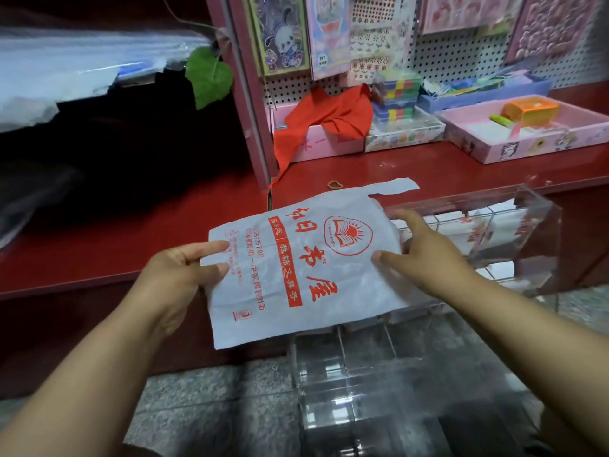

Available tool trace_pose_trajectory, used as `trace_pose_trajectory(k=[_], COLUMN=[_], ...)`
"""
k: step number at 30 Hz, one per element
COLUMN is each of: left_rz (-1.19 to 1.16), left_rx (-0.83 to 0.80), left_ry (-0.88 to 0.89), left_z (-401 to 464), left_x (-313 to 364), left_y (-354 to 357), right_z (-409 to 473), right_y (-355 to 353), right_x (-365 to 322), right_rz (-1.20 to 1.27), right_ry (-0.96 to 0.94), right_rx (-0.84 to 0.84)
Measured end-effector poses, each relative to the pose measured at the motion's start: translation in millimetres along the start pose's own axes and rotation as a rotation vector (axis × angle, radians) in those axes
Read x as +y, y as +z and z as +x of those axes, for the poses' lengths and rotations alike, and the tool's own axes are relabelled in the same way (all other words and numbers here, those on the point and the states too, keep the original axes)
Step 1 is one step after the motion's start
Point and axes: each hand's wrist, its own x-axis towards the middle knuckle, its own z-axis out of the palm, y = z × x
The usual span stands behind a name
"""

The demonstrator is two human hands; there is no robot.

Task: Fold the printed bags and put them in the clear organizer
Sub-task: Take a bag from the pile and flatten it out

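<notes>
Setting: small retail shop, stationery/trinket type. Evidence:
- White pegboard (461, 57) back wall, hung with packaged sticker sheets (379, 37) and a decorated card pack (280, 34) showing a cartoon rabbit.
- Red worktop (412, 166) carries open display trays: pink tray (534, 140) with an orange box and green marker; clear tray (405, 133) holding stacked multicolour blocks (398, 90).
- Red cloth (326, 120) draped over a pink box.
- Printed bag (296, 265) bears a red logo, book emblem, phone number: shop carrier-bag style.
- Clear organizer (478, 239) with compartments at the worktop edge.
- Floor: grey speckled stone (204, 407).
</notes>
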Motion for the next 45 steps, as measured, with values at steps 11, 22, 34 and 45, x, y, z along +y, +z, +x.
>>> trace_pose_trajectory(k=[11,22,34,45], left_rz=[0.054,0.336,0.178,0.064], left_rx=[-0.022,0.251,0.289,0.163], left_ry=[0.002,0.429,0.521,0.136], left_z=[-14,-32,-39,-16], left_x=[-7,20,35,29], left_y=[-36,-40,-16,-14], right_z=[4,2,-3,8], right_y=[12,-19,-19,-7], right_x=[-4,-35,-59,-27], right_rz=[0.731,0.263,0.700,0.730], right_ry=[-0.062,-0.382,-0.277,-0.133], right_rx=[-0.202,0.130,0.268,-0.055])
